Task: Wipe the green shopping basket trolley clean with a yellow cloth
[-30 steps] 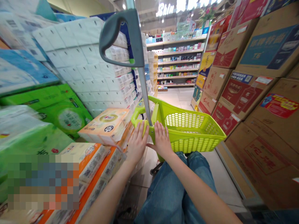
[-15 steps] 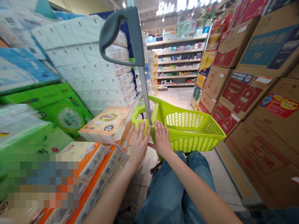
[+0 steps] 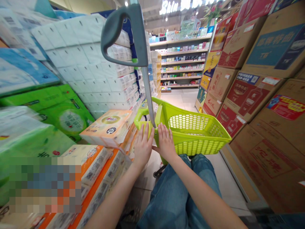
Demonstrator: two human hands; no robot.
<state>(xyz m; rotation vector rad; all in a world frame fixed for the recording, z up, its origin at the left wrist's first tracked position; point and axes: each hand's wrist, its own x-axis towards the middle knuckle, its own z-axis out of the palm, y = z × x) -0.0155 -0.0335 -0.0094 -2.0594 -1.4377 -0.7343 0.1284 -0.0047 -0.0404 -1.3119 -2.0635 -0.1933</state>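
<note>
A lime-green rolling shopping basket with latticed walls stands in front of my knees. From its near left end a metal pole rises to a grey looped pull handle, which leans slightly left. My left hand lies on the green rim left of the pole's foot, fingers stretched out and a little apart. Just right of the pole, my right hand rests flat over the basket's edge, its fingers long and its thumb pointing toward my left hand. Neither hand is wrapped around the pull handle.
Stacked tissue packs and an orange tissue pack crowd the left side. Cardboard cartons form a wall at right. Shelves of small goods stand beyond the tiled aisle. Part of the lower left is pixelated.
Almost nothing differs. The view shifts very slightly, while both hands stay in the same place on the basket.
</note>
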